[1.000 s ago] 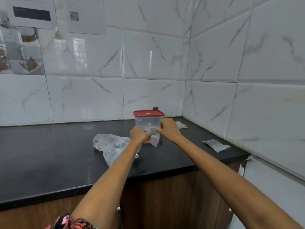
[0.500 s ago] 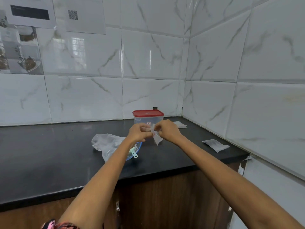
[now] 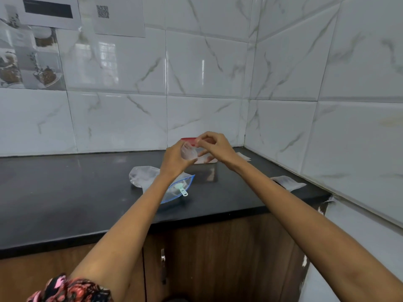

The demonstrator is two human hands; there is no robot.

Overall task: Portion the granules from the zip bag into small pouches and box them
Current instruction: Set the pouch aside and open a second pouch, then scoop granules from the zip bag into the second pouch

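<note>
**Both hands held a small pouch above the counter**

The left hand (image 3: 175, 159) and the right hand (image 3: 214, 147) were raised together over the black counter (image 3: 65, 192), close to the tiled corner. Between them was a small clear pouch (image 3: 189, 152). The left hand gripped it from the side with curled fingers, and the right hand pinched its upper edge with the thumb and the first finger. The picture was blurred at this place, so it could not be seen if the pouch had granules inside.

Behind the hands stood the plastic box with a red lid (image 3: 188, 139), mostly hidden by them. The zip bag (image 3: 150, 179) lay on the counter under the left forearm, with a blue edge, and a small light green scoop (image 3: 181, 189) rested at its mouth. Another flat pouch (image 3: 287, 182) lay on the counter near the right wall, and one more (image 3: 243, 155) lay in the corner behind the right wrist.
</note>
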